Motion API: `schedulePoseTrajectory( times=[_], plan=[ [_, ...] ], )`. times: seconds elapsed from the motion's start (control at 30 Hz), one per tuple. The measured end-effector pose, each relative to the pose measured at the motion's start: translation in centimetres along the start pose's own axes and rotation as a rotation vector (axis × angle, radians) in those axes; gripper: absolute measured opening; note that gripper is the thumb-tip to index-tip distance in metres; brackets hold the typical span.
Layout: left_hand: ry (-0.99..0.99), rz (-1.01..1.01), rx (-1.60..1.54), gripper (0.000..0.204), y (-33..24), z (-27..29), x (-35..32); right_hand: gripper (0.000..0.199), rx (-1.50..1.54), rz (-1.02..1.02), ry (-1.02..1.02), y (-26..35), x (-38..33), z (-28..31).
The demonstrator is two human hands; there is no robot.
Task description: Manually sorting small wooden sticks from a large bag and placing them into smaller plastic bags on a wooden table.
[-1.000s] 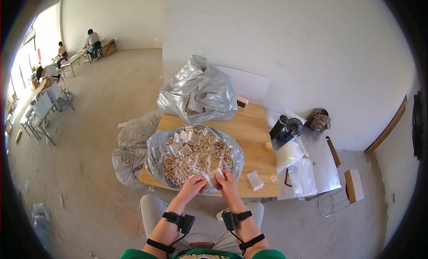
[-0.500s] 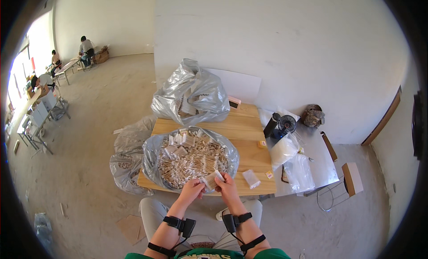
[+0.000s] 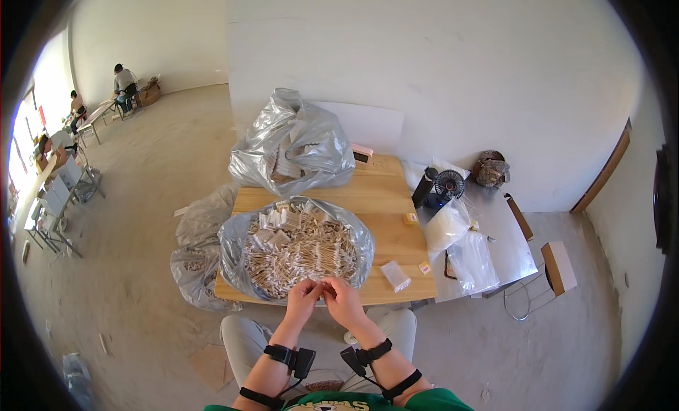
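Both my hands meet at the near rim of a grey plastic bag (image 3: 228, 252) heaped with loose cotton swabs (image 3: 300, 259). The fingers of my left hand (image 3: 303, 300) are pinched together, their tips against those of my right hand (image 3: 342, 301). My right hand is closed in the same way. Whatever lies between the fingertips is hidden or too small to make out. Several small clear packs of swabs (image 3: 279, 219) lie on the far part of the heap. To the right of my hands, a clear pack (image 3: 395, 276) rests on the wooden table (image 3: 392, 234).
Behind the heap stands a fuller grey bag (image 3: 293, 146); more bags (image 3: 194, 277) sit at the table's left. On the right, a metal table (image 3: 506, 245) bears a small fan (image 3: 449, 185), a black bottle (image 3: 424, 187) and clear plastic bags (image 3: 472, 266). People work at tables far left.
My hands have come together and moved slightly left. The row of cotton swabs held between them before is out of sight. The whole view has shifted a little.
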State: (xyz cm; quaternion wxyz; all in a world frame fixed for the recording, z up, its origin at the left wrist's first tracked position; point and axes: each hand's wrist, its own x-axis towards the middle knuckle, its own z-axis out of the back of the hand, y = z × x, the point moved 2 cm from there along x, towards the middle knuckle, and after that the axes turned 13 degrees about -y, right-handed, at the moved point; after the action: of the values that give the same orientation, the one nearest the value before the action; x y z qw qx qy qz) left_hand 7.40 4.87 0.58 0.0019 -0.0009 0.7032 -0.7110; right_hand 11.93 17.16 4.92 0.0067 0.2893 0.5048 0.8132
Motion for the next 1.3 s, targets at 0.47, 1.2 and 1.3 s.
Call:
schedulePoseTrajectory(
  times=[0.47,1.2,1.3],
  plan=[
    [0.029,-0.262,0.258,0.010,-1.9,0.4,-0.6,0.027,-0.016,-0.089,0.072,-0.8,-0.1,0.3],
    [0.014,-0.511,0.372,0.013,-1.5,-0.4,-0.6,0.033,-0.156,0.137,-0.074,-1.5,0.4,1.1],
    [0.038,-0.423,0.321,0.011,-1.1,-0.2,-0.7,0.033,-0.195,0.125,-0.101,-1.7,0.8,1.4]
  ],
)
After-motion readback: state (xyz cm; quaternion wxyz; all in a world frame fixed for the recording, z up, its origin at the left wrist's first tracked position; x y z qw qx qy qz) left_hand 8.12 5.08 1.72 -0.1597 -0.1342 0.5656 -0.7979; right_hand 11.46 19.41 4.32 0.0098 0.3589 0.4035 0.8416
